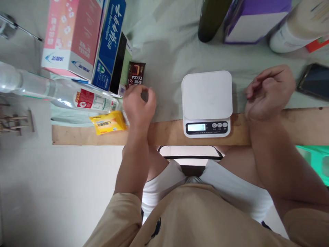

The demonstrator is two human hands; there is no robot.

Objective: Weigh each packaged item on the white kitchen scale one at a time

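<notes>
L hand (139,104) loosely curled, holding nothing, cocoa sachet (135,74) at its 12; light, crinkly, prob. best pinched by edge. R hand (268,92) clenched, scale (207,94) at 9.

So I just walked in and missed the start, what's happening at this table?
A person sits at a table with a white kitchen scale in front of them; its platform is bare and the display is lit. The left hand is out by a brown cocoa packet, next to a yellow packet and a clear bottle lying on its side; it does not clearly grip anything. The right hand rests loosely curled beside the scale, holding nothing.
</notes>
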